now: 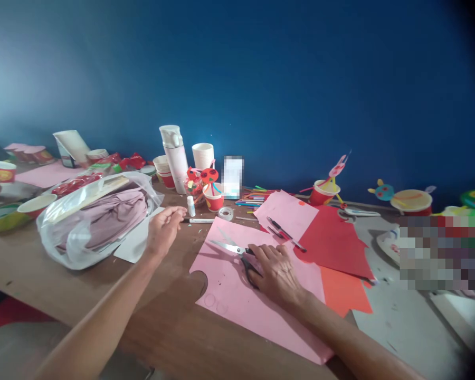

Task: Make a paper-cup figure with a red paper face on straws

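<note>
My right hand point(275, 272) is closed around the dark handles of a pair of scissors point(231, 247). Their silver blades are parted and point left, over a large pink paper sheet point(237, 290). A rounded notch is cut into the sheet's left edge, and small circles are drawn near it. My left hand point(166, 227) is raised over the table with thumb and fingertips pinched together; what lies between them, if anything, is too small to make out. Close to its fingertips are a white glue stick point(191, 206) and a pen-like stick point(200, 220).
On my left lies a plastic bag point(77, 261) with mauve cloth. A white flask point(177, 166), a decorated red cup point(213, 199) and a tape roll point(225, 213) stand behind. Red paper point(334, 245), black pens point(287, 235) and another decorated cup point(320, 196) are at right.
</note>
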